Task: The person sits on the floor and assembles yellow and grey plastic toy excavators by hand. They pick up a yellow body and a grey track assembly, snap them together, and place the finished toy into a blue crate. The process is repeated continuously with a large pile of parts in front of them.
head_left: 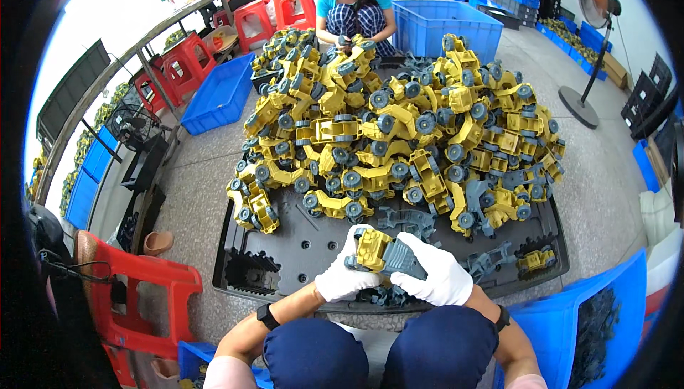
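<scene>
In front of my knees I hold a yellow toy truck [372, 246] with a dark grey ribbed part [405, 258] at its right end. My left hand [343, 275], in a white glove, grips the yellow end from the left. The gloved right hand [442, 276] is closed round the grey part; whether that part is fixed to the truck I cannot tell. Just beyond my hands rises a big pile of yellow toy trucks [335, 130] with grey wheels. Loose grey plastic parts [491, 259] and a small yellow truck [536, 261] lie on the black pallet [285, 275].
Across the pile a person [354, 11] crouches, hands on a small part. A blue bin [445, 26] stands beside them. Near my right is a blue crate [548, 325] with dark parts. To my left stands a red stool [142, 282]; a blue tray [219, 93] lies beyond.
</scene>
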{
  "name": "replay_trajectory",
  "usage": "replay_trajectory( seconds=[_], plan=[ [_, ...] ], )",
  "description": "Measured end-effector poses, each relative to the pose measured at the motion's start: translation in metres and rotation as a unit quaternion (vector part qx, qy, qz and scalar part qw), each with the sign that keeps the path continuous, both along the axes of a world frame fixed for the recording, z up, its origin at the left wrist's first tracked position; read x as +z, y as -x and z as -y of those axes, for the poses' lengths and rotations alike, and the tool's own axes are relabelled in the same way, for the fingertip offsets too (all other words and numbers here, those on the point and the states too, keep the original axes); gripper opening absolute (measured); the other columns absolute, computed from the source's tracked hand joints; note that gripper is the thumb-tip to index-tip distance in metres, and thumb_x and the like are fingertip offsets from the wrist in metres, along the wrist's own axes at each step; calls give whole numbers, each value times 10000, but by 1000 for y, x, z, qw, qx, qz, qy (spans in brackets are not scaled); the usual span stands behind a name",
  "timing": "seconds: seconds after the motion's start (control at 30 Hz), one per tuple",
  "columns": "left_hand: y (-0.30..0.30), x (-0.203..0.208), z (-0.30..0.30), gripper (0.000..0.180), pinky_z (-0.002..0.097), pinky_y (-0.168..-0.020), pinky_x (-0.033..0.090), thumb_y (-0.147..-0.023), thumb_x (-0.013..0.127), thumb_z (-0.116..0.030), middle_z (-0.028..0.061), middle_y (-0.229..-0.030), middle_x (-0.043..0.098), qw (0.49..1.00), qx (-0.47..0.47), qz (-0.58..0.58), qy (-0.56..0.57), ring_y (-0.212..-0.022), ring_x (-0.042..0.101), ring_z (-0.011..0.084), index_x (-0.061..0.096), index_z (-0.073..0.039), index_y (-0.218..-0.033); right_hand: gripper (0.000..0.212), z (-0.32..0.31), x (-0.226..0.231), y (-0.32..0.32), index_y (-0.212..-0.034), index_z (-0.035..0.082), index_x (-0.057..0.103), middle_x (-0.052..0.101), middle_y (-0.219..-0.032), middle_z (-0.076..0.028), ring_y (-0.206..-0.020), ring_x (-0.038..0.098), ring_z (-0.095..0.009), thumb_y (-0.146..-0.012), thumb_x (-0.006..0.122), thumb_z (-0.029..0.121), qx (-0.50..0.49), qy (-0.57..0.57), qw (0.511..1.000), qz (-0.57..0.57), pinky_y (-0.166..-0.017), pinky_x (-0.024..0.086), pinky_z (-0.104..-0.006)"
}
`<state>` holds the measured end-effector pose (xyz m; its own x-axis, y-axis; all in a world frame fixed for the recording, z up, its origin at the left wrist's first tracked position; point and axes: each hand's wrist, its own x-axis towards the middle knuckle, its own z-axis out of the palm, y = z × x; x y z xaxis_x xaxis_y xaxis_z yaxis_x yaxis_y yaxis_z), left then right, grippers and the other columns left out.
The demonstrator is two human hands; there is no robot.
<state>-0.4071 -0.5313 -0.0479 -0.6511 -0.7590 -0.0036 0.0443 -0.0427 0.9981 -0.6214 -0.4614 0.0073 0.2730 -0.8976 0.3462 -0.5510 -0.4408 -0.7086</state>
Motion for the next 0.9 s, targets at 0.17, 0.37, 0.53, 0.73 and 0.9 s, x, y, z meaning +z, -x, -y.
replay_trajectory(
  seconds=[0.17,0.37,0.53,0.73,0.9],
  plan=[
    [-8,-27,10,848,327,-972,427,-661,783,-19,32,-1185,511,997,-45,27,51,-1113,493,140,275,-127,-1331,690,2,7,-3,-1327,-98,449,612,-1151,-296,-1024,650,-383,-864,709,343,29,-37,999,-1,-886,522,-378],
    [-2,-3,0,874,326,-993,412,-677,784,-42,41,-1252,500,996,-45,-20,-69,-1154,482,137,256,-122,-1368,689,2,3,-5,-1368,-73,407,597,-1182,-289,-1079,629,-372,-883,696,321,18,-72,997,37,-923,499,-370],
    [-6,2,-3,668,322,-981,452,-755,758,-38,37,-1280,588,995,-29,-48,-85,-1136,560,147,472,-86,-1357,640,7,7,-12,-1351,-59,425,589,-1140,-254,-1032,610,-374,-888,684,301,-15,-39,999,-11,-908,493,-380],
    [11,26,-8,602,373,-1056,404,-783,631,59,66,-1291,570,927,-101,-232,-277,-1193,538,197,474,-78,-1348,546,23,-9,-20,-1325,-67,435,513,-1254,-265,-1143,502,-422,-907,597,246,-31,90,994,56,-1017,387,-452],
    [4,26,-1,429,400,-1026,431,-803,554,8,92,-1173,641,919,-53,-252,-299,-1097,597,236,565,-37,-1230,494,47,-21,-39,-1342,-69,416,516,-1261,-270,-1147,529,-402,-921,568,139,-14,113,982,151,-1007,403,-429]
  ],
)
